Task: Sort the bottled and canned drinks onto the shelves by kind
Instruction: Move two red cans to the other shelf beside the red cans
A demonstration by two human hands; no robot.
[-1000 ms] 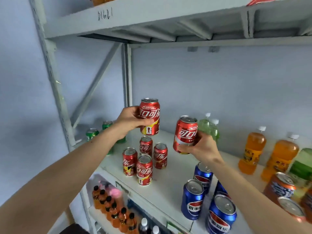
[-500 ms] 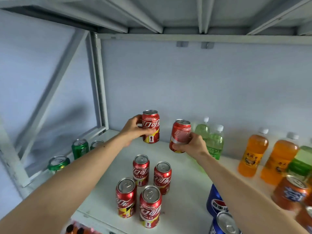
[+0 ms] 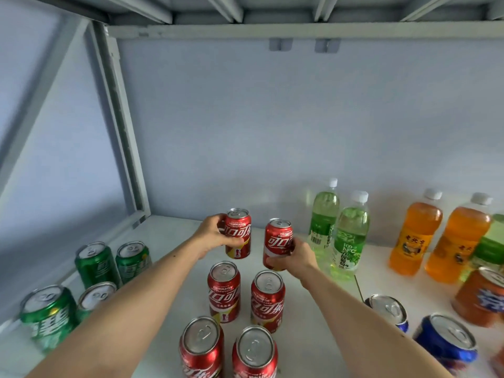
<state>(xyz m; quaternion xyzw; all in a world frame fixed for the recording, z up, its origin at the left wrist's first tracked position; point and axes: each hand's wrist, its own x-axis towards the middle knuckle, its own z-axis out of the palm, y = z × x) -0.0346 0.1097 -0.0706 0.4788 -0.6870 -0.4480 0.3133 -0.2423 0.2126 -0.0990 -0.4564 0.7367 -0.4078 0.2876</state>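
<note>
My left hand (image 3: 211, 236) grips a red cola can (image 3: 240, 233), held upright low over the white shelf (image 3: 174, 236). Beside it my right hand (image 3: 293, 257) grips a second red cola can (image 3: 276, 241), tilted slightly. Both sit behind a block of several standing red cola cans (image 3: 224, 291), two rows of two. Whether the held cans touch the shelf I cannot tell.
Several green cans (image 3: 95, 264) stand at the left near the grey upright post (image 3: 120, 124). Two green bottles (image 3: 350, 236) and orange bottles (image 3: 414, 233) line the back right. Blue cans (image 3: 447, 345) and an orange can (image 3: 482, 298) stand at the front right. The upper shelf's underside (image 3: 272, 12) is close overhead.
Both hands have lowered their cola cans toward the shelf, behind the standing red cans. The view has moved closer in and tilted down.
</note>
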